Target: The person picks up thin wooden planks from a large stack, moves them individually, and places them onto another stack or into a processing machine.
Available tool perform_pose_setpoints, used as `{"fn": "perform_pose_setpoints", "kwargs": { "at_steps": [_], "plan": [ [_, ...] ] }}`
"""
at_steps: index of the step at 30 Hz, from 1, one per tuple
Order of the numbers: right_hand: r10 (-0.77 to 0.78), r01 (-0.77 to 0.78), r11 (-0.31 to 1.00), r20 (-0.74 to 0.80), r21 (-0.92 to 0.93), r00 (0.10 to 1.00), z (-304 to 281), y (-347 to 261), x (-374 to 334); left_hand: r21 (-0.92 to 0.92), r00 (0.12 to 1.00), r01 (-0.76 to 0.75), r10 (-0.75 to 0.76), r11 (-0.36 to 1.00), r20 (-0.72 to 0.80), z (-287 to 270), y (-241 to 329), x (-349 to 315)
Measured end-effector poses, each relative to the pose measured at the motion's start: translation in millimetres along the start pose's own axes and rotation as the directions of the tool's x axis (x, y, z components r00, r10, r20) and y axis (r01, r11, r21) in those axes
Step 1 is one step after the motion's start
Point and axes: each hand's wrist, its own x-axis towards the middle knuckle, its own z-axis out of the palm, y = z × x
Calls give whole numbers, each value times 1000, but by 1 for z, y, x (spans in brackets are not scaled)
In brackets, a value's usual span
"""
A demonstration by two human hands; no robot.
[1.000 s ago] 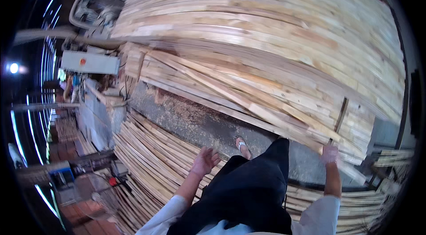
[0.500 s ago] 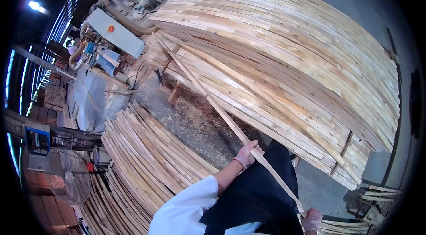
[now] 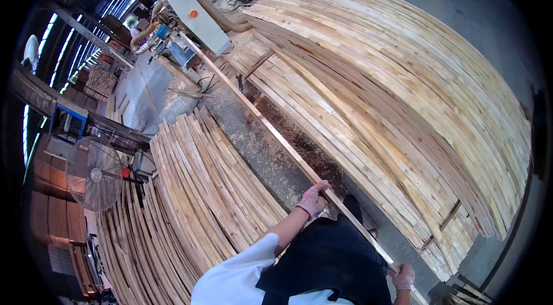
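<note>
A long, thin wooden strip (image 3: 275,130) runs slantwise across the view, from the machine with blue parts (image 3: 182,53) at the far left to past my body at the lower right. My left hand (image 3: 314,198), in a pale glove, grips it around the middle of its visible length. Close to the strip's near end, my right hand (image 3: 402,276), also gloved, is closed around it. The strip's far end reaches the machine; whether it touches cannot be made out.
A broad stack of wooden strips (image 3: 397,63) fills the right, with a lower layer (image 3: 322,126) beside it. More strips (image 3: 201,184) lie at the left, near a standing fan (image 3: 95,175). A grey control cabinet (image 3: 199,19) stands behind the machine. Sawdust covers the floor (image 3: 253,161) between stacks.
The strip's far end has swung left, off the lower stack and over to the machine. Both hands keep their hold on it. My view has turned somewhat, shifting the surroundings.
</note>
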Motion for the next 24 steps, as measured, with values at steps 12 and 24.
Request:
{"fn": "perform_pose_setpoints", "kwargs": {
  "at_steps": [12, 24],
  "plan": [
    [-320, 289, 810, -28, 510, 947, -91, -124, 63, 571, 981, 125, -188, 812, 53, 6, -118, -22],
    [440, -380, 874, -159, 304, 884, -221, 11, -73, 645, 965, -190, 18, 740, 262, 52, 89, -71]
  ]
}}
